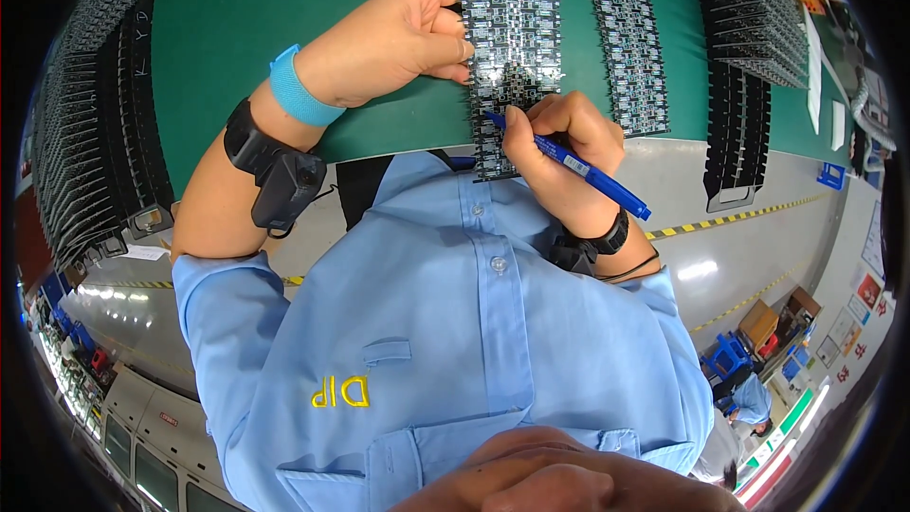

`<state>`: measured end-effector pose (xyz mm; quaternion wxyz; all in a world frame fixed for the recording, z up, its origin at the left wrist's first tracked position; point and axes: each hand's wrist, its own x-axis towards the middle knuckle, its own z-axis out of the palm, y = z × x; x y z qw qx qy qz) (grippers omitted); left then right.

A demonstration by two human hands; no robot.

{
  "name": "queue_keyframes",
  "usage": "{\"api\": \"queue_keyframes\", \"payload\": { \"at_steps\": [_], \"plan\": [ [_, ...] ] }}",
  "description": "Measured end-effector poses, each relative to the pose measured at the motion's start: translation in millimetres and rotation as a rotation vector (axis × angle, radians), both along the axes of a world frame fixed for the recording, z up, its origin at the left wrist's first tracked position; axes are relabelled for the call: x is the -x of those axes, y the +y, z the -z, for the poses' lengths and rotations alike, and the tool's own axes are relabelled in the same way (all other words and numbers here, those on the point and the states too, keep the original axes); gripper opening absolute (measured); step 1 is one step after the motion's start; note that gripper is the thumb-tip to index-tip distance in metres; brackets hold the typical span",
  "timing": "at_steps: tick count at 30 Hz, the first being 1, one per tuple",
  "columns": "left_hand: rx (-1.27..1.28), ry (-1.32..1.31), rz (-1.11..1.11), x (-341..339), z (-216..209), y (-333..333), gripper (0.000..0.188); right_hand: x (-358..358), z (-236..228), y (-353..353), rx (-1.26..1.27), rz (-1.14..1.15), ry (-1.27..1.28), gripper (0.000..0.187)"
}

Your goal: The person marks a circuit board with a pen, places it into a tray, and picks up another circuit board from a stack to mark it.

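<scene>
Closed by thumb and fingers on the left long edge of a circuit board panel [517, 24], the left grip [412, 33] steadies it near the panel's upper end. Most of that panel is above the green bench [237, 19], while its lower end reaches out past the bench's near edge; whether it lies flat or is slightly lifted, I cannot tell. Wrapped around a blue marker pen [599, 180], the right grip [573, 142] is at the panel's lower right side, with the pen slanting across so its tip is at the lower left part of the boards. Contact between tip and surface is too small to make out. Just to the right, apart from the first, a second panel [630, 52] lies on the bench, its lower end at the near edge. Toward the bench's left end stands a black toothed rack [128, 123]; toward its right end is a dense stack of grey-black boards [754, 14]. A light blue band [308, 95] circles the left wrist, and a black strap [614, 232] the right.
</scene>
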<state>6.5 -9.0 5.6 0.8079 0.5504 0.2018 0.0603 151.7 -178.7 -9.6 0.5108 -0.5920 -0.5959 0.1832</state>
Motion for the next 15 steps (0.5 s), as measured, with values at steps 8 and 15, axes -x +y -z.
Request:
{"api": "queue_keyframes", "payload": {
  "at_steps": [8, 15],
  "plan": [
    [-0.002, 0.007, 0.012, 0.8, -0.1, 0.3, 0.039, -2.2, -3.9, -7.5, 0.042, 0.017, 0.104, 0.030],
    [-0.034, 0.018, -0.005, 1.1, 2.3, 0.0, 0.041, -1.6, -4.5, -14.5, 0.033, -0.032, 0.018, 0.030]
  ]
}}
